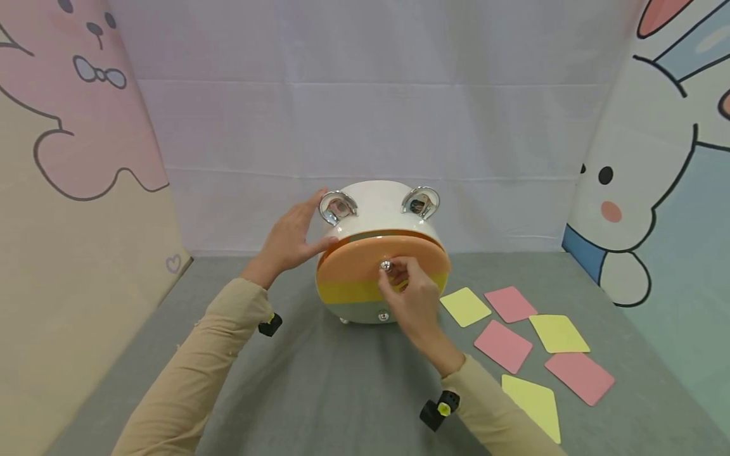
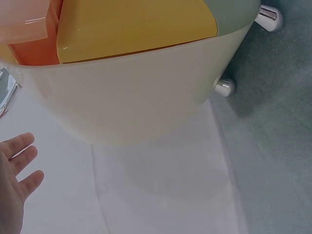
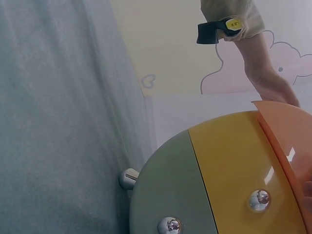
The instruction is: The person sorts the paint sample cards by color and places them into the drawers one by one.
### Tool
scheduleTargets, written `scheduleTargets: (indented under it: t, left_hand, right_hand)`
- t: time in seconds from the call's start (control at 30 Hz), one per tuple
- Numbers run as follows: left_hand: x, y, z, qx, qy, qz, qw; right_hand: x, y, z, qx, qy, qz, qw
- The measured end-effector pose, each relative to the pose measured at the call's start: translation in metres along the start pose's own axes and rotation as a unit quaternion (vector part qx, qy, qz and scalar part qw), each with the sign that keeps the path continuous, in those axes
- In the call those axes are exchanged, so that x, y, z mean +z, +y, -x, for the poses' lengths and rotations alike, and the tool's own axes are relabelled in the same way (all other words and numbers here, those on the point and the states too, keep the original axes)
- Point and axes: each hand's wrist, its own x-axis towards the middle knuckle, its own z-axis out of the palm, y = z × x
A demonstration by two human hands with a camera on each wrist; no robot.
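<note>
In the head view a round drawer box (image 1: pixel 379 206) with a glossy white body and two silver ears (image 1: pixel 422 201) stands on the table. Its front has an orange top drawer (image 1: pixel 348 261), a yellow middle one (image 3: pixel 234 161) and a green bottom one (image 3: pixel 168 183). The orange drawer juts forward, with a dark gap above it. My right hand (image 1: pixel 415 297) pinches the silver knob (image 1: pixel 386 266) of this drawer between thumb and fingers. Fingers spread, my left hand (image 1: pixel 291 235) lies along the box's upper left side, its thumb at the orange drawer's edge.
Several pink cards (image 1: pixel 503 346) and yellow cards (image 1: pixel 465 307) lie on the grey tabletop (image 1: pixel 274 392) to the right of the box. A white cloth wall (image 1: pixel 365 126) rises behind it. Side panels carry cartoon animals. Small silver feet (image 2: pixel 225 87) support the box.
</note>
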Motion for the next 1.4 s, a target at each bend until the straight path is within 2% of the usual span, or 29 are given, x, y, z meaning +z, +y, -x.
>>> scheduleTargets:
  t: [0.33,0.97,1.17,1.4]
  left_hand:
    - [0.0,0.001,0.0,-0.002,0.002,0.01,0.9999]
    - [0.001,-0.001,-0.001,0.009,0.01,0.007,0.9999]
    - [0.001,0.0,0.0,-0.002,-0.003,0.002,1.0]
    - [0.0,0.001,0.0,-0.004,-0.003,0.001,1.0]
  right_hand:
    - [0.005,0.003,-0.004,-0.004,0.01,0.007,1.0]
    - [0.011,0.008,-0.009,0.01,0.003,0.017,1.0]
    - [0.008,0.006,-0.009,0.021,-0.005,0.022,1.0]
    - [0.001,0.003,-0.003,0.045,-0.019,-0.012,0.999]
